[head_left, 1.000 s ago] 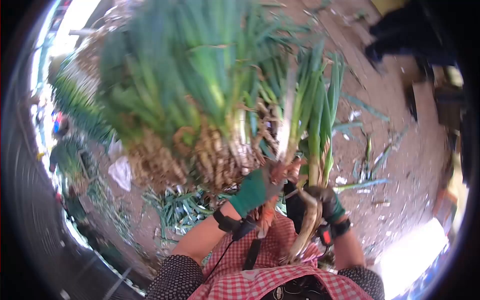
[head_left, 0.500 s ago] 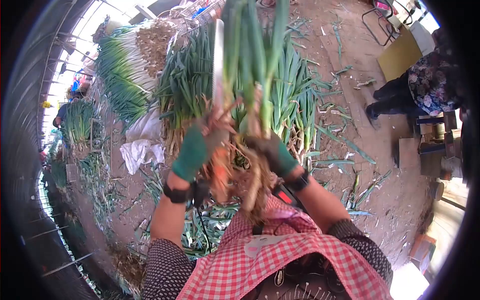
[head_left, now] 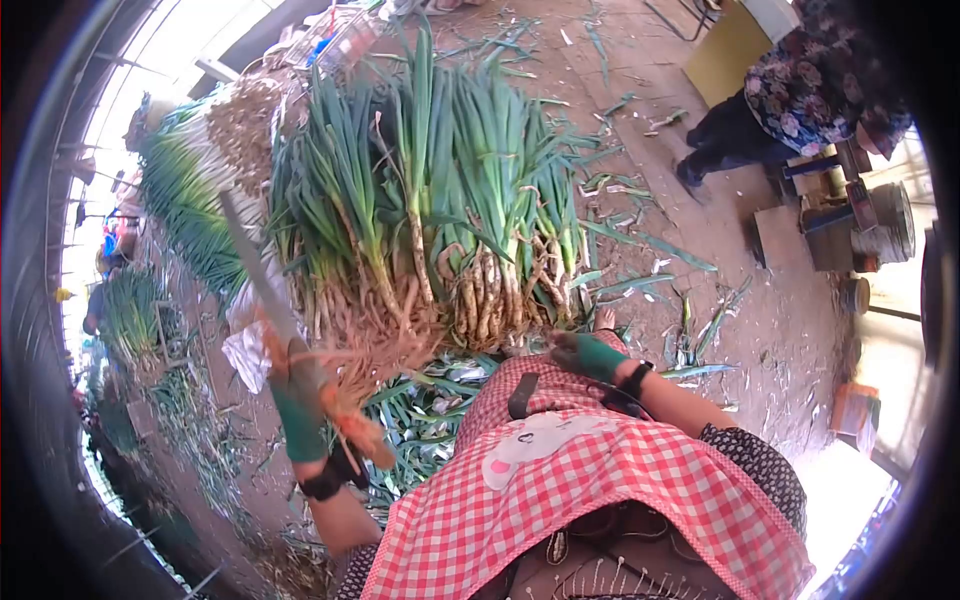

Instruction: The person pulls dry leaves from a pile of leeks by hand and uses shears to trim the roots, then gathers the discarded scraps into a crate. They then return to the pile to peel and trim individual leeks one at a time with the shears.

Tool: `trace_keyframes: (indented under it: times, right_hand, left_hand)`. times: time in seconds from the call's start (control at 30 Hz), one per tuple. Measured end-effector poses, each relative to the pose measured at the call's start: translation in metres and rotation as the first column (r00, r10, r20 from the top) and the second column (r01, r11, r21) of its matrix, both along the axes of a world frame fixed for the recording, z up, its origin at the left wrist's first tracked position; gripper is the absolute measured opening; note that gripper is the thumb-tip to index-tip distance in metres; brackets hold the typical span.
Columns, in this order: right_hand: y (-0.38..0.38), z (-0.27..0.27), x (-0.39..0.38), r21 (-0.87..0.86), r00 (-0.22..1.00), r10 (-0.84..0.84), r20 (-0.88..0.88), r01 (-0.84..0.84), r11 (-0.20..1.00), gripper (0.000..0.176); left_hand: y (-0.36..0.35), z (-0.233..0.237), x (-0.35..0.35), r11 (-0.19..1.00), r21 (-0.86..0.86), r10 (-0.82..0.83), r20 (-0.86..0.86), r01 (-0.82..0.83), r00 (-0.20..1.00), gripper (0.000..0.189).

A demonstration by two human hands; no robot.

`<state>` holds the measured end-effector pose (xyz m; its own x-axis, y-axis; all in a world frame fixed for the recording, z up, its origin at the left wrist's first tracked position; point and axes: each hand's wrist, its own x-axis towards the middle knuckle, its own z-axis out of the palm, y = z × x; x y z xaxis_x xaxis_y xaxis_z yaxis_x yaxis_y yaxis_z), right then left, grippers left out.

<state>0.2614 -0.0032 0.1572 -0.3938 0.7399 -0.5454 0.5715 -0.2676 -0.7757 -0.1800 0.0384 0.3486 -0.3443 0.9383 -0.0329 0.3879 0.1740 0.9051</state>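
Note:
My left hand (head_left: pixel 300 400), in a green glove with a soiled front, is closed round the orange handle of a long saw (head_left: pixel 258 262). Its blade points up and left, blurred by motion, and pale root-like strands show beside the hand. My right hand (head_left: pixel 588 357), in a similar glove, lies by my apron-covered knee; its fingers point left and look stretched out, holding nothing visible. Just beyond both hands stands a large bunch of leeks (head_left: pixel 470 170), leaves up, with brown soil-covered roots at the bottom.
A pile of cleaned leeks (head_left: pixel 185 190) lies at the back left. Cut leaves (head_left: pixel 430 410) are strewn on the ground near my legs. A co-worker in a floral top (head_left: pixel 800 90) is at the upper right, beside wooden stools. A white cloth (head_left: pixel 248 355) lies at the left.
My left hand has swung left and down with the saw. My right hand has let go of the leeks and moved right to my knee. The view has shifted right.

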Motion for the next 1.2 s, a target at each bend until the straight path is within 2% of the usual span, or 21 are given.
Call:
trace_keyframes:
  times: [0.03, 0.13, 0.23, 0.27, 0.37, 0.4, 0.5, 0.53, 0.63, 0.67, 0.7, 0.73, 0.77, 0.8, 0.83, 0.93, 0.97, 1.03, 1.07, 1.13, 1.2]
  right_hand:
    - [-0.009, -0.002, 0.025, 0.029, 0.999, -0.039, 0.002, 0.039, 0.999, 0.033]
    - [-0.003, 0.007, 0.088, -0.142, 0.987, -0.152, 0.051, 0.158, 0.977, 0.03]
    - [0.026, -0.009, 0.143, -0.081, 0.968, -0.239, -0.074, 0.233, 0.969, 0.022]
    - [0.038, -0.016, 0.162, 0.01, 0.942, -0.258, -0.215, 0.266, 0.964, 0.015]
    - [0.08, -0.023, 0.246, 0.015, 0.95, -0.242, -0.198, 0.249, 0.968, 0.011]
    - [0.092, -0.027, 0.281, 0.108, 0.98, -0.171, -0.101, 0.182, 0.977, 0.014]
    - [0.134, -0.001, 0.367, -0.093, 0.963, -0.165, 0.211, 0.188, 0.978, 0.028]
    - [0.145, 0.001, 0.388, -0.084, 0.963, -0.182, 0.198, 0.201, 0.976, 0.028]
    - [0.194, 0.007, 0.422, -0.046, 0.972, -0.201, 0.119, 0.207, 0.977, 0.028]
    - [0.213, 0.015, 0.42, -0.03, 0.979, -0.188, 0.078, 0.191, 0.981, 0.028]
    - [0.226, 0.024, 0.415, -0.014, 0.983, -0.18, 0.042, 0.181, 0.983, 0.028]
    - [0.239, 0.031, 0.409, 0.035, 0.975, -0.212, -0.059, 0.214, 0.976, 0.03]
    - [0.251, 0.038, 0.404, 0.019, 0.954, -0.262, -0.143, 0.267, 0.963, 0.031]
    - [0.258, 0.042, 0.395, -0.006, 0.923, -0.312, -0.227, 0.319, 0.948, 0.033]
    - [0.265, 0.048, 0.386, -0.041, 0.882, -0.359, -0.307, 0.364, 0.93, 0.034]
    - [0.312, 0.094, 0.371, -0.137, 0.918, -0.186, -0.351, 0.147, 0.98, 0.039]
    - [0.328, 0.092, 0.364, -0.091, 0.903, -0.119, -0.413, 0.089, 0.992, 0.04]
    - [0.356, 0.084, 0.348, -0.003, 0.848, 0.027, -0.53, -0.034, 0.999, 0.042]
    - [0.376, 0.086, 0.337, -0.024, 0.849, 0.06, -0.524, -0.085, 0.996, 0.041]
    - [0.425, 0.094, 0.315, -0.051, 0.844, 0.137, -0.518, -0.19, 0.98, 0.04]
    - [0.477, 0.087, 0.294, -0.336, 0.839, 0.135, -0.526, -0.351, 0.874, 0.036]
  left_hand:
    - [-0.007, 0.007, 0.008, 0.998, -0.042, 0.041, 0.028, -0.04, 0.999, 0.027]
    - [-0.007, 0.019, 0.046, 0.984, -0.145, 0.114, 0.038, -0.108, 0.993, 0.031]
    - [0.006, 0.017, 0.113, 0.971, -0.217, 0.089, -0.068, -0.102, 0.994, 0.037]
    - [0.014, 0.017, 0.129, 0.969, -0.225, 0.077, -0.102, -0.099, 0.992, 0.038]
    - [0.04, 0.023, 0.174, 0.963, -0.214, 0.125, -0.191, -0.165, 0.974, 0.04]
    - [0.052, 0.029, 0.188, 0.96, -0.197, 0.15, -0.231, -0.197, 0.961, 0.041]
    - [0.08, 0.05, 0.213, 0.948, -0.123, 0.232, -0.365, -0.294, 0.902, 0.045]
    - [0.087, 0.06, 0.216, 0.942, -0.082, 0.26, -0.434, -0.325, 0.863, 0.046]
    - [0.112, 0.083, 0.225, 0.953, 0.105, 0.264, -0.746, -0.284, 0.612, 0.05]
    - [0.124, 0.081, 0.232, 0.985, 0.155, 0.171, -0.931, -0.076, 0.323, 0.051]
    - [0.137, 0.072, 0.24, 0.973, 0.188, 0.192, -0.981, 0.133, -0.017, 0.053]
    - [0.158, 0.056, 0.26, 0.963, 0.162, 0.18, -0.981, 0.217, -0.067, 0.054]
    - [0.185, 0.035, 0.291, 0.962, 0.118, 0.12, -0.993, 0.247, 0.007, 0.056]
    - [0.219, 0.004, 0.343, 0.996, 0.044, -0.015, -0.793, 0.082, 0.61, 0.044]
    - [0.252, -0.027, 0.395, 0.986, 0.018, 0.165, -0.296, -0.167, 0.941, 0.041]
    - [0.294, -0.083, 0.475, 0.98, 0.147, 0.117, 0.139, -0.137, 0.983, 0.033]
    - [0.307, -0.107, 0.491, 0.961, 0.2, 0.16, 0.167, -0.192, 0.973, 0.029]
    - [0.327, -0.08, 0.533, 0.968, 0.066, 0.214, 0.28, -0.241, 0.936, 0.023]
    - [0.337, -0.104, 0.536, 0.967, 0.081, 0.203, 0.327, -0.242, 0.923, 0.022]
    - [0.369, -0.118, 0.549, 0.951, 0.139, 0.232, 0.271, -0.276, 0.934, 0.022]
    - [0.408, -0.138, 0.552, 0.933, 0.189, 0.263, 0.224, -0.307, 0.938, 0.019]
